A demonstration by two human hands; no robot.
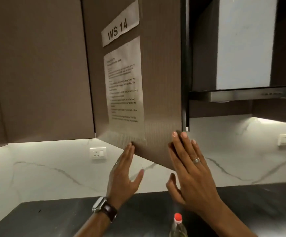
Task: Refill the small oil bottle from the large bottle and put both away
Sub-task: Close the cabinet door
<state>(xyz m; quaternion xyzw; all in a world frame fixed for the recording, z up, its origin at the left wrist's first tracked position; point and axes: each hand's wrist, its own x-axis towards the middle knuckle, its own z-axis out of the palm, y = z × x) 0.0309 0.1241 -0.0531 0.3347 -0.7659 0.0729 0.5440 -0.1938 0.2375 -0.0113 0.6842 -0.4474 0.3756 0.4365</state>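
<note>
Both hands (157, 170) raised, fingers extended

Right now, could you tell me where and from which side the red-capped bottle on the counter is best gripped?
Grip the bottle around its clear body just below the neck, coming from above and the right hand's side. It appears upright with its red cap on, and both hands are up at the cabinet door.
</note>
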